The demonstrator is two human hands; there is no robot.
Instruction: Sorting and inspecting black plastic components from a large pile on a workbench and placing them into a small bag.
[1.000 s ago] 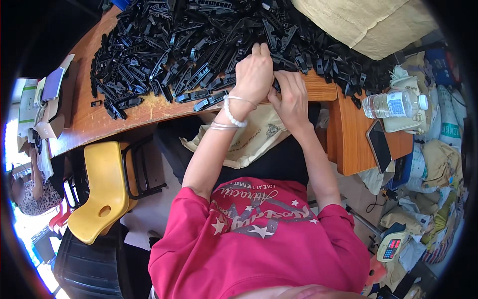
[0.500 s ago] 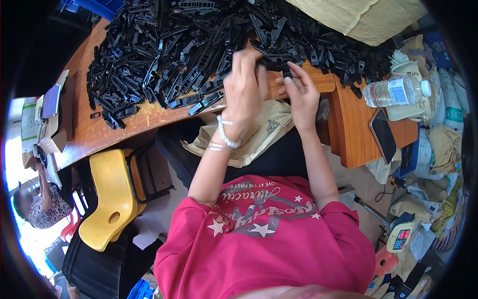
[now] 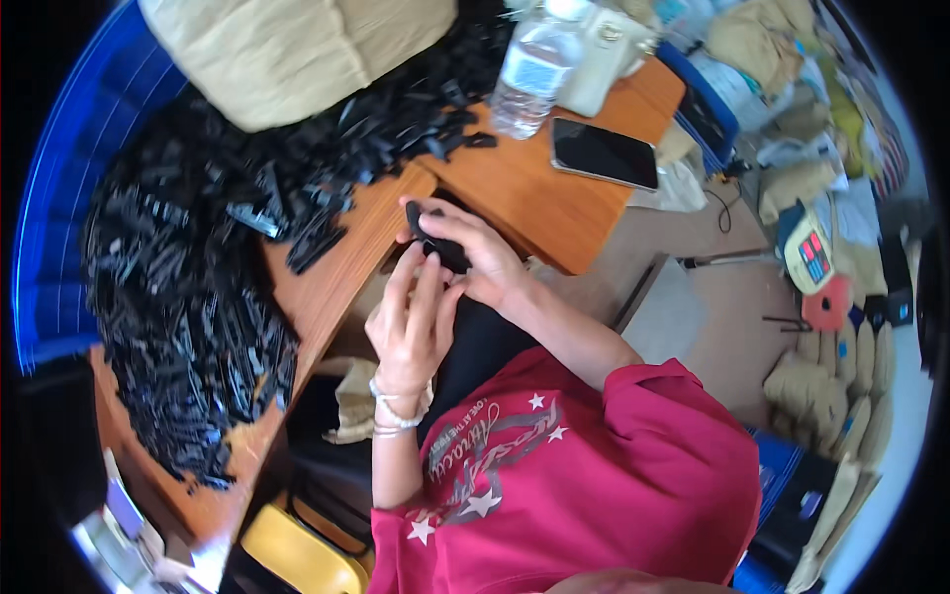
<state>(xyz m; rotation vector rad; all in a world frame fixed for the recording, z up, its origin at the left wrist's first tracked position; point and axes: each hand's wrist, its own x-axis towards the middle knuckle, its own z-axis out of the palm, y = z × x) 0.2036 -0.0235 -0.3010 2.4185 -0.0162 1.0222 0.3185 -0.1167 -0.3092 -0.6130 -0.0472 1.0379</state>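
Note:
In front of my body, just off the table edge, my right hand [image 3: 485, 259] grips a small black plastic part [image 3: 450, 254], partly covered by the fingers. The fingertips of my left hand [image 3: 408, 322], with white beaded bracelets at its wrist, press against the same part from the near left. A dark end of it sticks up past the right thumb and fingers. Beyond both hands a large heap of similar black plastic parts [image 3: 183, 287] covers much of the wooden table [image 3: 327, 282]. The nearest loose ones lie a little way left of my hands.
A beige sack [image 3: 297, 49] stands behind the heap, beside a blue crate [image 3: 69, 198]. On the right part of the table are a water bottle [image 3: 534, 74], a phone [image 3: 604, 153] and a pale handbag [image 3: 599, 64]. A yellow chair [image 3: 297, 554] is at lower left; a scale [image 3: 807, 247] stands right.
The view has swung to the right. Both hands have come back from the heap's edge and closed together around a black plastic part in front of my body.

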